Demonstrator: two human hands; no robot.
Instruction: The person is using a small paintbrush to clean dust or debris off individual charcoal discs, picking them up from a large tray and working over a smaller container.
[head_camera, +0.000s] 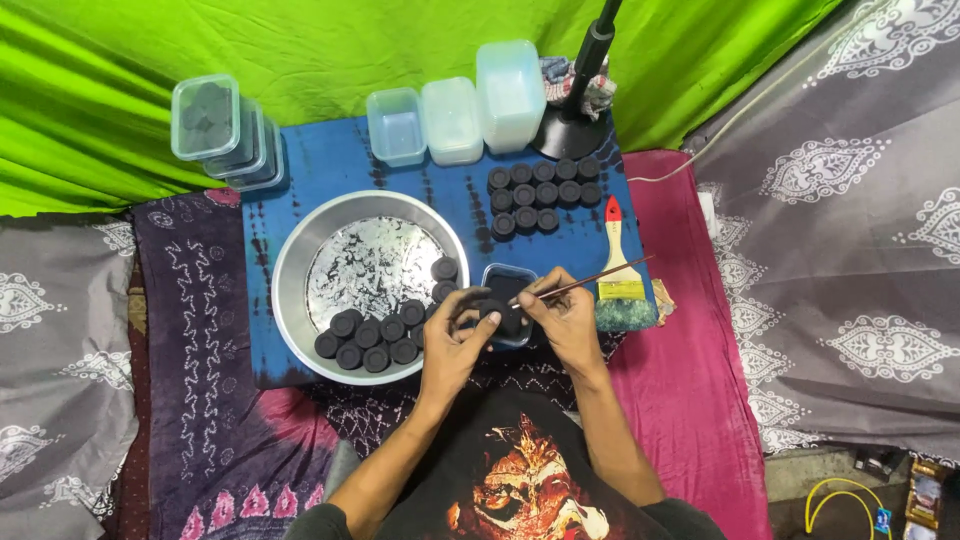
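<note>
Left hand (462, 335) pinches a small black disc (490, 310), fingers closed around its rim, over the little dark tray (508, 278). Right hand (563, 318) grips a thin stick (585, 286), its tip toward the disc, its long axis running up-right. The metal bowl (300, 250) sits just left.

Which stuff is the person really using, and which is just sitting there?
In use: left hand holding a black disc; right hand with a thin stick; small tub; metal bowl of discs.

Lying about: paintbrush, clear boxes, lamp stand, green cloth.
</note>
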